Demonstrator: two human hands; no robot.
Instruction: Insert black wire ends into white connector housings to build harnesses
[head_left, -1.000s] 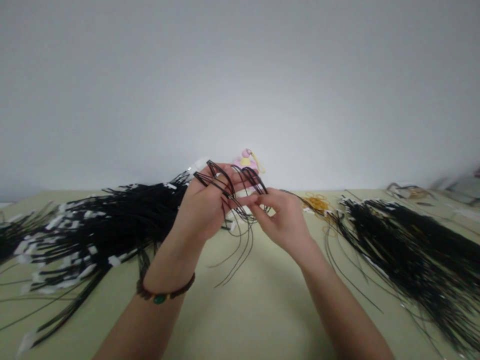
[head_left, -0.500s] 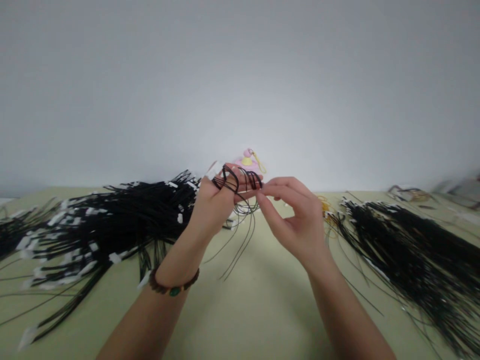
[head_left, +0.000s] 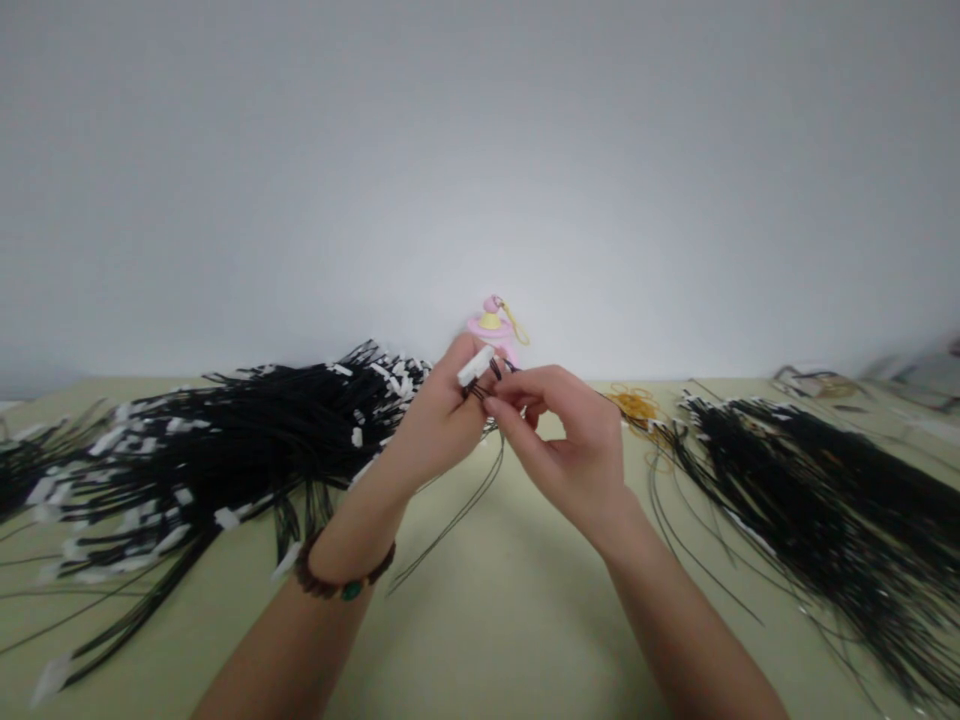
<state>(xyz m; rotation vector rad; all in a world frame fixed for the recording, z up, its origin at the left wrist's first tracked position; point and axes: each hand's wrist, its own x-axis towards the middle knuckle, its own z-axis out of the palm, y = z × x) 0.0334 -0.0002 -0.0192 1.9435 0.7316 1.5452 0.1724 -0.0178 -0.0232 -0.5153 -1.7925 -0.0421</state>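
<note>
Between my two hands, above the middle of the table, is a black wire harness with a white connector (head_left: 477, 367) at its end. My left hand (head_left: 442, 415) is closed around its wires, and the connector sticks up past the thumb. Pinched at the same bunch are the thumb and fingers of my right hand (head_left: 566, 435), touching the wires just right of the connector. Loose thin black wire ends (head_left: 457, 520) hang below the hands toward the table. Most of the bundle is hidden by my fingers.
A large heap of black wires with white connectors (head_left: 247, 430) lies on the left of the pale green table (head_left: 480, 650). More black wire bundles (head_left: 817, 510) lie at the right, beside yellow rubber bands (head_left: 636, 405). A pink and yellow object (head_left: 491, 322) stands behind my hands, near the wall.
My left hand has closed over the coiled wires, which were spread across its open fingers. The white connector has shifted right, and my right hand has moved slightly left against the bunch.
</note>
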